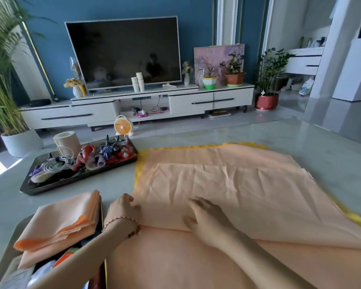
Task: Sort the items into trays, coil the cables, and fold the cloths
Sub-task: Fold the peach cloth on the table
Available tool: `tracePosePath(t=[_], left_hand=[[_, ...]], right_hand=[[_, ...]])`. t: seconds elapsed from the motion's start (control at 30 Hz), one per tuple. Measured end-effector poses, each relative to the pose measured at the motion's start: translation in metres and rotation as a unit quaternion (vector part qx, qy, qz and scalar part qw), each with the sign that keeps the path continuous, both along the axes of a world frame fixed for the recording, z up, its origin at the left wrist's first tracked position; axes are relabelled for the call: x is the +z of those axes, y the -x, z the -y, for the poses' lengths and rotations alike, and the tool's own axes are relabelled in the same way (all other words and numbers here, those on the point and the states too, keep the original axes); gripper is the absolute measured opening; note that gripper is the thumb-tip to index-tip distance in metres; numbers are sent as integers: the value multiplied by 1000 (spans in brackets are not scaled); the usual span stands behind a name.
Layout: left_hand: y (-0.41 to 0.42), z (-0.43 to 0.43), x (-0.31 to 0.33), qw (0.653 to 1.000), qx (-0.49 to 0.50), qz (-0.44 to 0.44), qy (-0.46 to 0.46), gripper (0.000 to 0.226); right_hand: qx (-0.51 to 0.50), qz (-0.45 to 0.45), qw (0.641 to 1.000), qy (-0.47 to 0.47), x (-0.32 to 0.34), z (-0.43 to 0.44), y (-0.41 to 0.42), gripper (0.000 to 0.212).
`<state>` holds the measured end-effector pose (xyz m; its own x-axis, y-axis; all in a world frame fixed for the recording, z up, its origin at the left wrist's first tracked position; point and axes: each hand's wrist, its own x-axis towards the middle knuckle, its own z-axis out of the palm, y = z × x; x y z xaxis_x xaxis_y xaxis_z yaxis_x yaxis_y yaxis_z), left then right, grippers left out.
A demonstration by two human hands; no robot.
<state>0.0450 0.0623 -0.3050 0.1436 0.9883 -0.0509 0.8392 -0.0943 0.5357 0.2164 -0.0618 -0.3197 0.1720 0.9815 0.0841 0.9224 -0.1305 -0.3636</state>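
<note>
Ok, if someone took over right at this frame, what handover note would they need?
Left hand pinches the left edge of the peach cloth; right hand rests flat on it.
The cloth lies partly folded over a yellow cloth.
Done: folded cloths stacked on the near tray; toys and coiled cables in the black tray.
Left: finish folding this cloth, then the yellow one.

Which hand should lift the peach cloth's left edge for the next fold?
Left, probably. The left hand is at that edge of the peach cloth, fingers curled on it; the right hand lies flat mid-cloth, better suited to pinning it down.
</note>
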Motion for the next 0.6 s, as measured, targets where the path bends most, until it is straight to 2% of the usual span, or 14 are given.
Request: tracePosePath(t=[0.1, 0.17, 0.23, 0.33, 0.47, 0.53, 0.6], left_hand=[[4, -2, 4, 1000, 27, -2, -13, 22], [7, -4, 6, 999, 15, -34, -19, 13], [10, -5, 7, 997, 1, -76, -20, 19], [10, -5, 10, 988, -32, -149, -10, 16], [8, 3, 17, 966, -73, -248, -4, 16], [4, 11, 17, 953, -73, -292, -36, 26], [0, 23, 20, 947, -75, -299, -88, 25]], right_hand=[[-9, 19, 999, 29, -2, -7, 14, 60], [-10, 38, 999, 30, -3, -8, 21, 60], [0, 53, 998, 21, -5, -6, 27, 60], [30, 86, 995, 28, -8, -1, 33, 57], [39, 86, 995, 30, -10, -1, 37, 53], [29, 97, 994, 29, -9, 0, 38, 48], [19, 153, 988, -25, -10, 2, 41, 40]])
